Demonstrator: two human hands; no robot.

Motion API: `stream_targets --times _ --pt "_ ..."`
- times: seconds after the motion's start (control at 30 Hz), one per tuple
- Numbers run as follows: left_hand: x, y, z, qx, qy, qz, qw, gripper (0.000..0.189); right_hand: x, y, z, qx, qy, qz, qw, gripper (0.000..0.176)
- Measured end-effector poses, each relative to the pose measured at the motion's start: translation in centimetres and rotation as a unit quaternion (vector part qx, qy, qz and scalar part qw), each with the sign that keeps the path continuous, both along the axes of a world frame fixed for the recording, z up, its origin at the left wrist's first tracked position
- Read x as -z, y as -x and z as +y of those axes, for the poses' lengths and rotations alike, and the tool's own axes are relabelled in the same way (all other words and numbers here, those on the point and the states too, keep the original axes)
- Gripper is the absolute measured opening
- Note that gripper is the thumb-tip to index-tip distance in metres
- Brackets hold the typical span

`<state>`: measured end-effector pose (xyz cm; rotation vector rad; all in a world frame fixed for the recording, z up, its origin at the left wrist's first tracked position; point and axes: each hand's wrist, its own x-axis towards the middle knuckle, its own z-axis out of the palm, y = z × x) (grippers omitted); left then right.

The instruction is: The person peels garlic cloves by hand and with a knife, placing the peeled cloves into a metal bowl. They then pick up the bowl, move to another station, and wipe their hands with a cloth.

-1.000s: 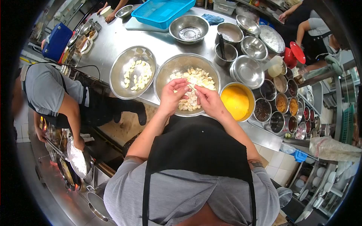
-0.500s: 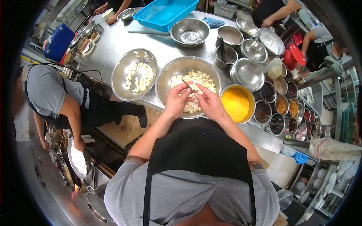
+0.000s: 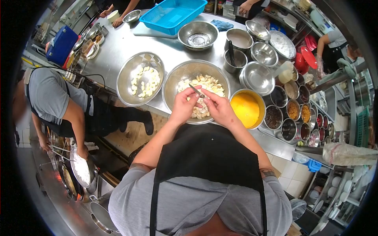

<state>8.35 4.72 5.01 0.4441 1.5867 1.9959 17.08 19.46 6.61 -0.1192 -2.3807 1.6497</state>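
Observation:
My left hand (image 3: 186, 105) and my right hand (image 3: 219, 107) meet above a perforated metal colander (image 3: 173, 80). It holds many garlic cloves (image 3: 210, 82), some apparently still in their skins. Between the fingertips of my right hand is a small knife (image 3: 195, 90), its thin blade slanting up and left past my left fingers. The fingers of my left hand are pinched close to the blade; whatever they hold is too small and covered to make out. To the left, a second colander (image 3: 125, 72) contains peeled, pale cloves (image 3: 146, 80).
A pot of yellow liquid (image 3: 246, 108) stands right of the colander, beside stacked metal bowls (image 3: 258, 78) and several sauce containers (image 3: 274, 117). Beyond are an empty metal bowl (image 3: 198, 34) and a blue basket (image 3: 173, 15). A co-worker (image 3: 59, 94) handles pans at the stove on the left.
My hands stay together over the colander while the knife shifts slightly, showing more blade. The co-worker on the left moves utensils at the stove; a person at the top right has shifted.

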Motion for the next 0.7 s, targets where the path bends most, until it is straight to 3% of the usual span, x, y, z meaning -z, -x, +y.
stream_targets --times 0.53,0.7 --pt "-0.6 0.7 -0.9 0.049 0.003 -0.004 0.999 0.031 -0.4 -0.1 0.1 -0.026 0.009 -0.009 1.0 0.032" --pt "-1.0 0.2 -0.4 0.03 0.011 0.072 0.997 0.03 0.9 0.4 0.1 0.004 -0.016 0.08 0.997 0.03"
